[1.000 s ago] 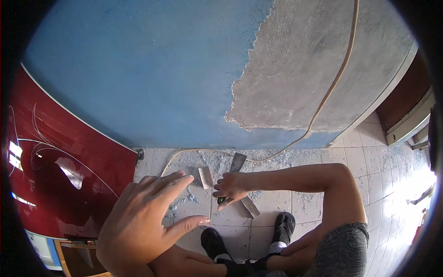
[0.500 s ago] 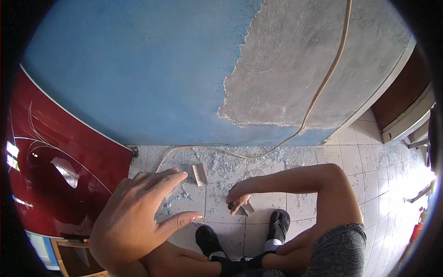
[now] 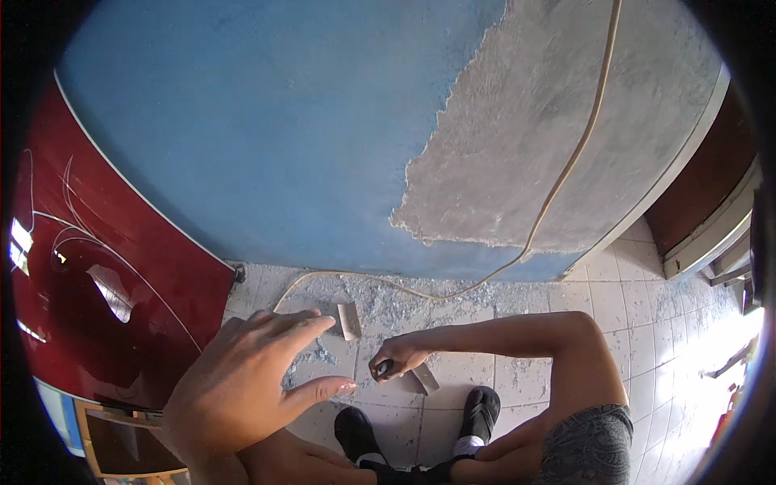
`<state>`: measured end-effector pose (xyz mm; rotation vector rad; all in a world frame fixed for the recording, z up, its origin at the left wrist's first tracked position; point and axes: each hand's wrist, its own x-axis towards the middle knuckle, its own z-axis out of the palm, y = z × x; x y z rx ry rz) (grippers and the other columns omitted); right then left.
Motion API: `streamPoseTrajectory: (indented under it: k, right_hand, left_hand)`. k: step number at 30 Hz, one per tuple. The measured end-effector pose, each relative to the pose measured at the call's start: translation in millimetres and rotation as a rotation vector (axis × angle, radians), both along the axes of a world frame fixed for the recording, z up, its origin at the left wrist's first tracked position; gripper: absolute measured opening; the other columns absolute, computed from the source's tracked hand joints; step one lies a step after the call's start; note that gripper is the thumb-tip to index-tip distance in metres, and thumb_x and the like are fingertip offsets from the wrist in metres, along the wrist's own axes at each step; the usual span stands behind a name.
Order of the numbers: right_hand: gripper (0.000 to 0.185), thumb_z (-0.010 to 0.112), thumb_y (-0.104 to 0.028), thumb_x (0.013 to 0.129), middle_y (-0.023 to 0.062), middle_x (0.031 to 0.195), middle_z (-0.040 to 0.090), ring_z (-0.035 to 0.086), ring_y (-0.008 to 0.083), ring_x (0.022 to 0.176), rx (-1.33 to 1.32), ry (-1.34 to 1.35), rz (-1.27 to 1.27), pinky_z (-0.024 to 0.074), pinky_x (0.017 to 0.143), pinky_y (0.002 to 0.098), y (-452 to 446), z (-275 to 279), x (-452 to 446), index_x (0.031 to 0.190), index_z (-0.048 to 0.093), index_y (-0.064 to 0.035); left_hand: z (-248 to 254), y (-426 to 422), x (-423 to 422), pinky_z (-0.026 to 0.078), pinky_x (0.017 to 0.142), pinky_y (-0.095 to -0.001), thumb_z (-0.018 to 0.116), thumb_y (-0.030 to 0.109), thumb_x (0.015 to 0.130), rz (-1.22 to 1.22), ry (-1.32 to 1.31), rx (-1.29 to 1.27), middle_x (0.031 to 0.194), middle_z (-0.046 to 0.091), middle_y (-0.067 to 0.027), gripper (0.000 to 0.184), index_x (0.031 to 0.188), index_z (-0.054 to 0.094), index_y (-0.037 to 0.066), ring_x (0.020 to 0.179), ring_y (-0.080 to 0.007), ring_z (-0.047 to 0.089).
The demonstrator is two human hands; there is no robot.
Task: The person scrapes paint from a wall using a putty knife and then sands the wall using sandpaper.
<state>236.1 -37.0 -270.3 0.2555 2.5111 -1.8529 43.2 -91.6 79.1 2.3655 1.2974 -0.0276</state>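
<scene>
Here's the hand tool [image 3: 383, 368], low over the floor in front of the feet, and only the rounded end of its dark handle shows, a paler spot at its tip; the rest is hidden. The right hand [image 3: 398, 356] has it, fingers curled tight around that handle, the arm bent sharply at the elbow. Right beside that fist, a flat, straight-edged strip [image 3: 423, 378] lies at a slant on the tiles, and I can't tell whether the two touch. Farther toward the wall sits a bent plate [image 3: 350, 321], one face catching the light.

Up close to the camera comes the left hand [image 3: 242, 384], empty, fingers stretched forward, thumb standing wide apart from them.

Now the edges! The blue wall [image 3: 267, 137] meets the floor [image 3: 461, 368] just past the flakes [image 3: 356, 287], thick along that base. A ragged line cuts the paint off from a bare grey patch [image 3: 517, 137]. A beige cord [image 3: 566, 171] drops across that patch and loops over the debris. The glossy red panel [image 3: 121, 210] closes off the left; black shoes [image 3: 353, 432] bound the near side, and open tiles run out to the right, toward bright light.
</scene>
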Motion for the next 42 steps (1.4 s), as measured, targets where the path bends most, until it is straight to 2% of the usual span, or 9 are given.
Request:
streamPoseTrajectory:
  k: [4, 7, 11, 12, 15, 30, 36, 39, 42]
  right_hand:
    - [0.046, 0.058, -0.05, 0.097, 0.0113, 0.084, 0.067, 0.065, 0.0321, 0.083, 0.359, -0.057, -0.026, 0.0464, 0.073, 0.044, -3.4, 14.5, -3.4, 0.091, 0.063, -0.0053]
    - [0.056, 0.048, -0.058, 0.098, 0.012, 0.08, 0.064, 0.063, 0.0324, 0.079, 0.912, 0.178, -0.067, 0.0502, 0.074, 0.0449, -4.4, 35.2, -7.6, 0.088, 0.066, -0.0061]
    - [0.064, 0.044, -0.061, 0.098, 0.0156, 0.077, 0.062, 0.062, 0.0334, 0.078, 1.193, 0.342, -0.152, 0.0503, 0.073, 0.0461, 20.8, 55.9, -7.7, 0.084, 0.065, -0.002]
    - [0.065, 0.04, -0.062, 0.098, 0.0122, 0.078, 0.063, 0.062, 0.0275, 0.078, 1.247, 0.205, -0.088, 0.0479, 0.075, 0.0427, 31.6, 56.4, -6.8, 0.079, 0.062, -0.0044]
    - [0.06, 0.042, -0.059, 0.099, 0.0097, 0.073, 0.062, 0.061, 0.0271, 0.07, 1.351, 0.18, -0.125, 0.0491, 0.069, 0.0413, 60.7, 74.6, 1.4, 0.079, 0.061, -0.0058]
    - [0.05, 0.051, -0.057, 0.096, 0.0053, 0.071, 0.059, 0.063, 0.0256, 0.069, 1.521, 0.297, -0.032, 0.0505, 0.067, 0.0405, 107.3, 59.6, -4.5, 0.078, 0.059, -0.0106]
    - [0.053, 0.053, -0.061, 0.091, 0.0078, 0.063, 0.065, 0.068, 0.0307, 0.064, 1.377, -0.117, -0.013, 0.0539, 0.062, 0.0453, 115.2, 69.3, 1.0, 0.084, 0.065, -0.0096]
    - [0.052, 0.057, -0.061, 0.089, 0.0046, 0.06, 0.062, 0.066, 0.0291, 0.057, 1.436, -0.047, -0.028, 0.0524, 0.053, 0.0429, 116.3, 62.0, 0.2, 0.08, 0.063, -0.0105]
    - [0.053, 0.058, -0.061, 0.088, 0.0064, 0.062, 0.064, 0.067, 0.0302, 0.06, 1.404, -0.063, 0.039, 0.0535, 0.055, 0.0437, 113.4, 55.0, -3.2, 0.08, 0.064, -0.0093]
  left_hand:
    - [0.1, -3.6, 0.2, 0.05, 0.097, -0.047, 0.067, 0.051, 0.09, -0.016, 0.003, -0.028, 0.123, 0.066, -0.0208, 0.067, 0.131, 0.057, -0.001, 0.115, -0.0388, 0.061]
    - [-2.1, -4.2, -3.3, 0.05, 0.097, -0.0471, 0.066, 0.051, 0.091, -0.031, -0.027, -0.021, 0.122, 0.066, -0.0216, 0.066, 0.132, 0.056, 0.0, 0.114, -0.0388, 0.062]
    - [-1.3, -6.2, -5.5, 0.05, 0.096, -0.0471, 0.065, 0.052, 0.091, -0.038, -0.042, -0.039, 0.12, 0.066, -0.022, 0.064, 0.131, 0.057, 0.002, 0.113, -0.0393, 0.063]
    - [0.3, -6.5, -4.7, 0.05, 0.095, -0.047, 0.065, 0.051, 0.091, -0.036, -0.043, -0.048, 0.119, 0.066, -0.0218, 0.063, 0.13, 0.057, 0.002, 0.112, -0.0392, 0.063]
    - [4.3, -8.4, -2.2, 0.05, 0.094, -0.0465, 0.065, 0.05, 0.092, -0.034, -0.054, -0.059, 0.118, 0.067, -0.0213, 0.061, 0.127, 0.058, 0.002, 0.112, -0.0388, 0.063]
    - [-2.6, -7.8, -3.6, 0.051, 0.097, -0.045, 0.062, 0.054, 0.092, -0.045, -0.033, -0.052, 0.123, 0.065, -0.0217, 0.066, 0.134, 0.056, 0.002, 0.115, -0.0371, 0.062]
    - [-5.3, -7.5, -7.5, 0.051, 0.098, -0.0449, 0.061, 0.054, 0.093, -0.054, -0.052, -0.042, 0.12, 0.066, -0.0235, 0.068, 0.133, 0.057, -0.001, 0.114, -0.037, 0.063]
    - [-4.3, -6.3, -7.0, 0.051, 0.097, -0.0443, 0.06, 0.054, 0.093, -0.043, -0.036, -0.056, 0.119, 0.066, -0.0228, 0.068, 0.133, 0.057, 0.0, 0.114, -0.0361, 0.063]
    - [-5.6, -4.4, -7.3, 0.052, 0.096, -0.044, 0.06, 0.053, 0.094, -0.067, -0.029, -0.03, 0.119, 0.066, -0.0224, 0.068, 0.135, 0.055, 0.0, 0.112, -0.0354, 0.064]
